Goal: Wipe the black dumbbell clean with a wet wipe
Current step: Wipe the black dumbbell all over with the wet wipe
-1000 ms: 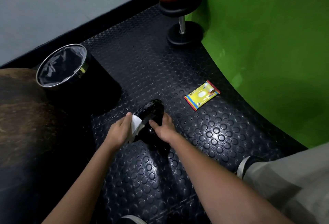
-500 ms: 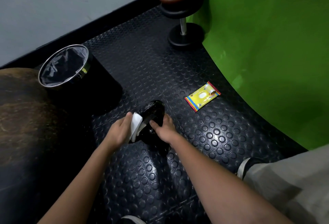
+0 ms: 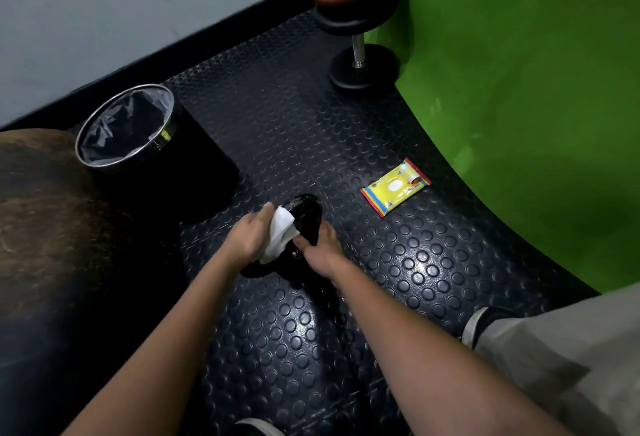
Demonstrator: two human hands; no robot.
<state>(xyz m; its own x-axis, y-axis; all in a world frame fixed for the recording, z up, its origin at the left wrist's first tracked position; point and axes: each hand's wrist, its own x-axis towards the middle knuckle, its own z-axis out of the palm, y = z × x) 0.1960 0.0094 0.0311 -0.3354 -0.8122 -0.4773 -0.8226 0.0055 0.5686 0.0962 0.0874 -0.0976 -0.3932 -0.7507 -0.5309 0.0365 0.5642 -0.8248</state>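
Both hands work at the black dumbbell (image 3: 306, 219) on the studded floor mat (image 3: 398, 262). The left hand (image 3: 251, 238) curls around a white wet wipe (image 3: 280, 236), pressing it against the dumbbell's upper end; the right hand (image 3: 320, 250) grips the dumbbell lower down. A yellow wipe packet (image 3: 394, 188) lies nearby to the right, a lined bin (image 3: 128, 129) to the left.

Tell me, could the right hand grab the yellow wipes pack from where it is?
Probably yes. The wipes pack lies flat on open floor beyond the right hand, nothing between them. But that hand grips the black dumbbell, so it must let go first.
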